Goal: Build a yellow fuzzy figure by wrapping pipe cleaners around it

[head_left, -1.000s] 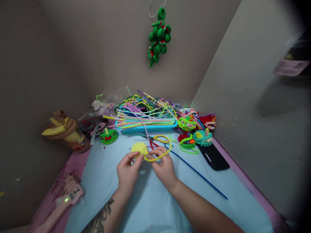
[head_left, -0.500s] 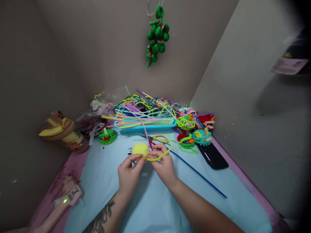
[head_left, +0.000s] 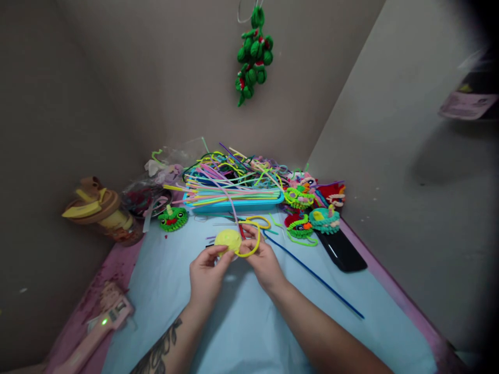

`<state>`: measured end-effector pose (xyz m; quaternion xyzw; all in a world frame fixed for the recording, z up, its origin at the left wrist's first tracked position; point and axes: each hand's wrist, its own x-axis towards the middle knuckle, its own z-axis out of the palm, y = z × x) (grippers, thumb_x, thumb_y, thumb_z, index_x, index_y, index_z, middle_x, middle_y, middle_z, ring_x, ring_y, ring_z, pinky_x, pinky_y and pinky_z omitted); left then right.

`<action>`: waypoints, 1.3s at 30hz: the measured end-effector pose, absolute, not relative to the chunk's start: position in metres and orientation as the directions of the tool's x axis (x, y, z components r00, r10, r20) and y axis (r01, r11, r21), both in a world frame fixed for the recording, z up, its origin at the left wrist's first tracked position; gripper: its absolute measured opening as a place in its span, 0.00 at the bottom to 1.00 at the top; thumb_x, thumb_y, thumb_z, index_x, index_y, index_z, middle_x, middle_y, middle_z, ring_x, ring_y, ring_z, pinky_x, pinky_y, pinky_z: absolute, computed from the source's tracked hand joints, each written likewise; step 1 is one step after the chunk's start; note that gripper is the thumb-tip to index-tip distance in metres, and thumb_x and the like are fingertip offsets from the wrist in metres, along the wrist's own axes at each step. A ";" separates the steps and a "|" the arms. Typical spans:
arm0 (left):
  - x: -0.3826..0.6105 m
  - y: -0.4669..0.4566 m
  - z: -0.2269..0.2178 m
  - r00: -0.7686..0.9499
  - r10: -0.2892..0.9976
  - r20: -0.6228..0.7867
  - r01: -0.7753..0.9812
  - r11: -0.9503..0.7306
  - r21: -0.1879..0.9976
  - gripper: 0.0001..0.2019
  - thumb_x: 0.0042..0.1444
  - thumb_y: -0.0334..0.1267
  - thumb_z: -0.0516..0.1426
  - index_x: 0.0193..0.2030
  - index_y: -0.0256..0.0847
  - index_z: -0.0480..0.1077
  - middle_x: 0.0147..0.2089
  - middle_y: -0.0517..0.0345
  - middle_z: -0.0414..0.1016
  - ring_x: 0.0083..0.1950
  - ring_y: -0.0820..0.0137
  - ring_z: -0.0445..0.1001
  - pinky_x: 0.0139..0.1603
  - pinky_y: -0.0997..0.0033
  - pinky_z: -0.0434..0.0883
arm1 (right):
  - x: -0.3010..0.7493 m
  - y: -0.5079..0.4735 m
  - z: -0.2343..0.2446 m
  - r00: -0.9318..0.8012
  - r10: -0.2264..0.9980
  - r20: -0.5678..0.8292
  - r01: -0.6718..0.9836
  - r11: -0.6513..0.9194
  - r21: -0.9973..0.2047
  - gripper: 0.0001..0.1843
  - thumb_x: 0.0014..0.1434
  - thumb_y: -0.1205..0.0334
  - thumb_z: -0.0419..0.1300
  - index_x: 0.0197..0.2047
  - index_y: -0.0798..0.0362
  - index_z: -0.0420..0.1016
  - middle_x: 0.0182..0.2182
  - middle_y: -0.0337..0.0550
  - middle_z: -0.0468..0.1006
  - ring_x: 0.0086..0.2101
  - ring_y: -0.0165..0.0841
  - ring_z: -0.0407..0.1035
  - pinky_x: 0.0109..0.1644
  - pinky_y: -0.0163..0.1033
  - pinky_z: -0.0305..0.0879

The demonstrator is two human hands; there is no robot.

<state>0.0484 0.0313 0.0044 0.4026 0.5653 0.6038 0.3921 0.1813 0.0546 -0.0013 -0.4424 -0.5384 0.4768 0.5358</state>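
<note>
1. Since half a second ago, yellow pipe cleaner [head_left: 253,244] loop has curled tighter against the yellow coil disc [head_left: 228,240]; both hands shifted slightly toward the table's far edge.
2. Left hand [head_left: 206,275] pinches the disc's near rim; right hand [head_left: 263,262] grips the pipe cleaner, fingers closed.
3. Disc held just above the pale blue table cover [head_left: 241,322], mid-table.
4. Far edge: teal tray [head_left: 234,206] of fuzzy straight stems. Walls grey, matte.
5. Blue stem [head_left: 315,278] lies diagonally toward the right edge.
</note>
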 end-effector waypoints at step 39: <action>0.044 0.034 0.010 -0.220 0.968 0.121 0.118 -0.097 0.988 0.17 0.47 0.42 0.62 0.44 0.38 0.73 0.34 0.54 0.75 0.38 0.67 0.74 0.45 0.66 0.70 | 0.183 0.058 -0.003 0.045 0.991 0.122 -0.151 0.128 -0.980 0.14 0.53 0.52 0.60 0.23 0.53 0.71 0.47 0.46 0.64 0.49 0.38 0.62 0.54 0.43 0.58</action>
